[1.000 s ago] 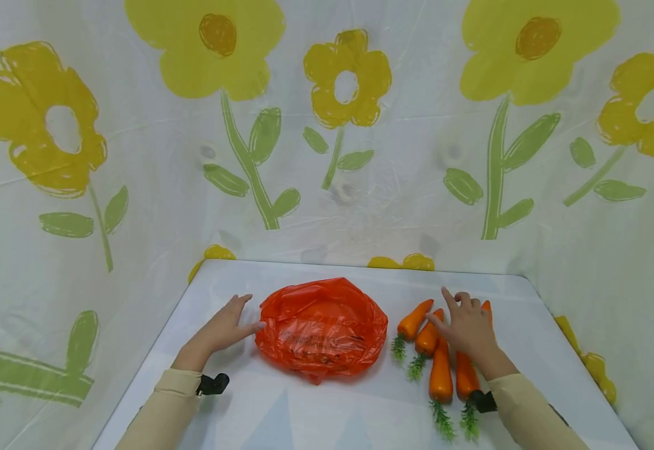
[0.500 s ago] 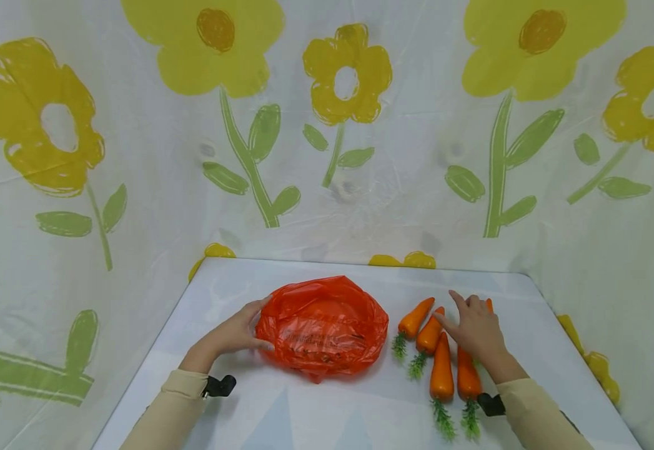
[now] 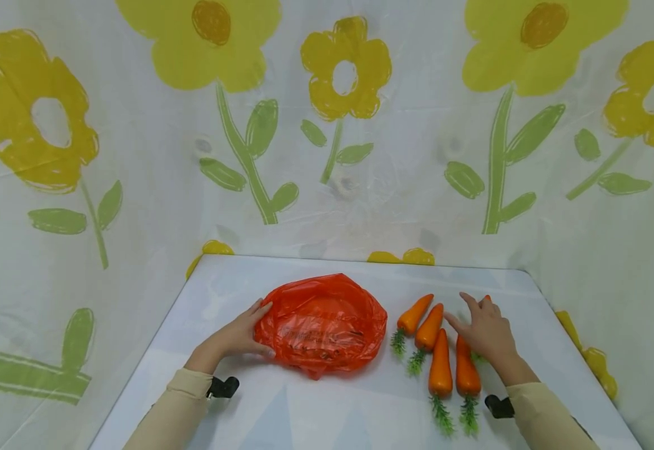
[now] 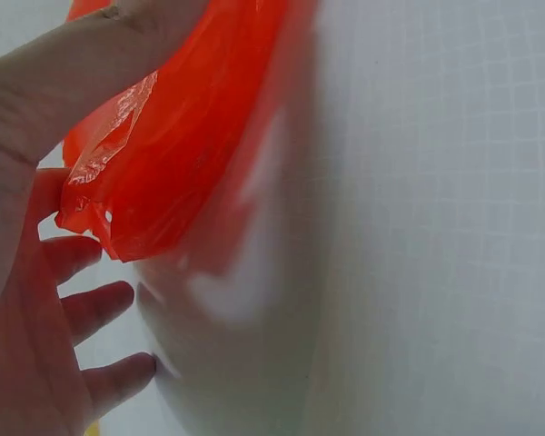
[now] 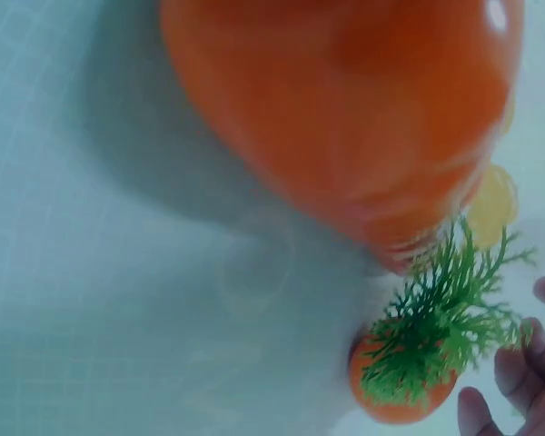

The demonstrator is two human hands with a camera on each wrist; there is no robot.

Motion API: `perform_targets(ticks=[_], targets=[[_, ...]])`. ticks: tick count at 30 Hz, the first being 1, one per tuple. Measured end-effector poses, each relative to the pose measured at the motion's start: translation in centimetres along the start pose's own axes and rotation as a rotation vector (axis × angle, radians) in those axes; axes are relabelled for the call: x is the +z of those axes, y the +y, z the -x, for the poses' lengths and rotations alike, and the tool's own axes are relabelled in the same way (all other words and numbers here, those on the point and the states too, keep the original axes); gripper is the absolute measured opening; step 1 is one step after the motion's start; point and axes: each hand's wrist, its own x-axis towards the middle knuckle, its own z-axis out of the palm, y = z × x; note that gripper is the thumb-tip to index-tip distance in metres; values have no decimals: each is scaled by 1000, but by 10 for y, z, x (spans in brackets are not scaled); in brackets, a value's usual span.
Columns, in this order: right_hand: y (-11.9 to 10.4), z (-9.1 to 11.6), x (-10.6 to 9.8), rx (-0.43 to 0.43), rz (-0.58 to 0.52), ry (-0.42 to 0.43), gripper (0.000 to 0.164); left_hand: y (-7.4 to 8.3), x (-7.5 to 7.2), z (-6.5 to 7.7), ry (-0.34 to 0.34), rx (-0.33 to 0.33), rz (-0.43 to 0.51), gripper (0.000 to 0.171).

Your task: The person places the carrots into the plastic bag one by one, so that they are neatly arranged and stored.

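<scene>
A crumpled red plastic bag [image 3: 327, 328] lies mid-table. My left hand [image 3: 237, 334] is at its left edge, thumb in front and fingers spread; in the left wrist view the thumb lies over the bag [image 4: 186, 136] and the other fingers extend beside it. Several orange carrots with green tops lie to the right, among them a carrot [image 3: 440, 365] near the middle of the group. My right hand [image 3: 488, 334] hovers over the rightmost carrots with fingers spread, partly hiding one. Up close in the right wrist view are a large carrot [image 5: 345, 100] and leafy greens [image 5: 436, 318], fingers beside them.
The white table [image 3: 327, 415] has a curtain with yellow flowers [image 3: 343, 212] along its back and sides. Black camera mounts [image 3: 223, 387] sit at both wrists. The outer carrots [image 3: 413, 315] are close to the bag's right side.
My left hand has moved right from beside the bag onto its left edge. My right hand has shifted slightly right over the carrots. Bag and carrots lie as before.
</scene>
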Motion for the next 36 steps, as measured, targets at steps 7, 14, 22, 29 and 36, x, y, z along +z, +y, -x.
perform_targets(ticks=[7, 14, 22, 29, 36], targets=[[5, 0, -1, 40, -20, -17, 80, -1, 3, -2, 13, 0, -23, 117], [18, 1, 1, 52, -44, 4, 78, -2, 5, -2, 35, -2, -61, 118], [29, 4, 3, 146, -130, -46, 80, -4, 7, -2, 18, 12, -85, 120], [37, 5, 7, 203, -179, -71, 84, -6, 9, -2, -1, 10, -107, 116], [45, 6, 10, 189, -180, -51, 82, -5, 9, -1, -7, -5, -89, 116]])
